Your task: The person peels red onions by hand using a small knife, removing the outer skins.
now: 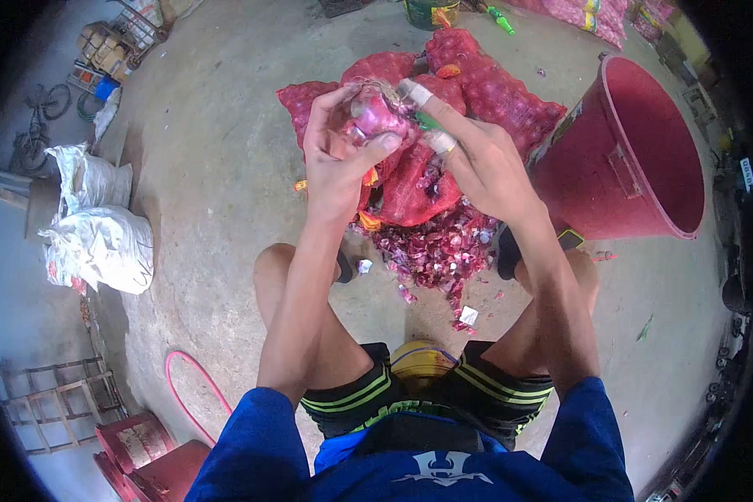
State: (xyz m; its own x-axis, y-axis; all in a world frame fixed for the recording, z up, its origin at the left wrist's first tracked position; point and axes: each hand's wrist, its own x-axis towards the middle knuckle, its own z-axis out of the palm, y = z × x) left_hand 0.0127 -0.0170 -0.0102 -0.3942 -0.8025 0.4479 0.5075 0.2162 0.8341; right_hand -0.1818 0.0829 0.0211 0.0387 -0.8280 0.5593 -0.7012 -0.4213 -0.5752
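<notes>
My left hand is wrapped round a red onion, its shiny purple side facing up and dry roots at its top. Close against the onion's right side is my right hand, with whitish tape on the thumb and a finger. Those fingers are bent together around a small green object, mostly hidden, whose kind I cannot make out. Beneath both hands lie red mesh sacks full of onions. One nearer sack lies with its mouth towards a heap of onion skins on the floor.
To the right stands a large red plastic bin, tilted in view. White sacks sit on the left, near a bicycle. A pink hose curves beside red containers at lower left. A yellow seat shows between the legs.
</notes>
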